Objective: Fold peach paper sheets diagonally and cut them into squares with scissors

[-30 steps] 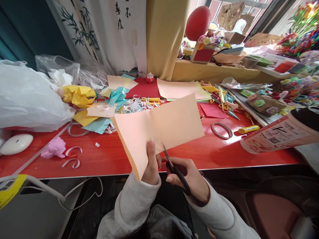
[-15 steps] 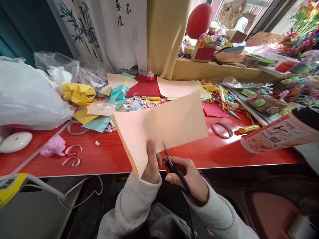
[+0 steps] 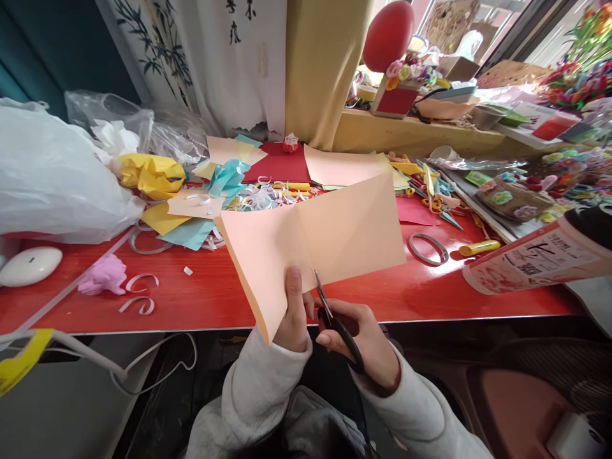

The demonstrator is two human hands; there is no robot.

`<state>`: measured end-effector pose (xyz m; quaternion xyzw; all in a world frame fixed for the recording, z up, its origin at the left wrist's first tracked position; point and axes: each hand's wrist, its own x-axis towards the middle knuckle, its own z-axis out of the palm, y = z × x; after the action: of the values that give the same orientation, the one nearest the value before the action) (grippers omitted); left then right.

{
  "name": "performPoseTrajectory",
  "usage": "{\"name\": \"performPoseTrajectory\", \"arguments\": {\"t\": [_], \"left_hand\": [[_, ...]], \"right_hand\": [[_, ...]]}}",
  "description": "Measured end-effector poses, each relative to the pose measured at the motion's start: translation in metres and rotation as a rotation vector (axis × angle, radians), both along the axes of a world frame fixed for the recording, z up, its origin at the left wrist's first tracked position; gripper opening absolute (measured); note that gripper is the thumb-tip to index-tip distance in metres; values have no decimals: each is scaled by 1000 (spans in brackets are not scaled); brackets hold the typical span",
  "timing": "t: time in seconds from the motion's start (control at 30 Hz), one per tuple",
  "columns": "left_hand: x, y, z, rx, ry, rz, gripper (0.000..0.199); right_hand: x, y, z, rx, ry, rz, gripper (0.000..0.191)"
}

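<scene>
A large peach sheet of paper (image 3: 344, 233) hangs over the near part of the red table, creased and bent near its middle. My left hand (image 3: 294, 315) grips its lower edge, thumb on top and fingers underneath. In my right hand (image 3: 366, 341) are black-handled scissors (image 3: 342, 328), my fingers through and around the loops. The scissor blades point up and away, lying at the paper's lower edge just right of my left thumb. Part of the blades overlaps the sheet; how far they reach into it is hard to see.
Paper scraps and white curled shreds (image 3: 261, 196) lie behind the sheet. On the left are a white plastic bag (image 3: 62, 178) and a crumpled pink paper (image 3: 104, 274). To the right stand a roll of tape (image 3: 428, 248), a yellow marker (image 3: 479, 247) and a tilted cup (image 3: 530, 252).
The view has shifted slightly. The peach sheet's right part sits a little further right and flatter; both hands keep nearly the same hold.
</scene>
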<state>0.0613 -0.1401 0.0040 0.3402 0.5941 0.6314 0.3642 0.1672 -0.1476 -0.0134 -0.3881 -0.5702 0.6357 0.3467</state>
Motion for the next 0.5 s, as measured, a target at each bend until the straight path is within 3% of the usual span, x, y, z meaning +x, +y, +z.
{"name": "performPoseTrajectory", "arguments": {"t": [0.2, 0.5], "left_hand": [[0, -1, -1, 3, -7, -12, 53], [-3, 6, -5, -47, -3, -41, 60]], "right_hand": [[-3, -2, 2, -5, 34, -41, 31], [-3, -3, -12, -37, -22, -149, 38]]}}
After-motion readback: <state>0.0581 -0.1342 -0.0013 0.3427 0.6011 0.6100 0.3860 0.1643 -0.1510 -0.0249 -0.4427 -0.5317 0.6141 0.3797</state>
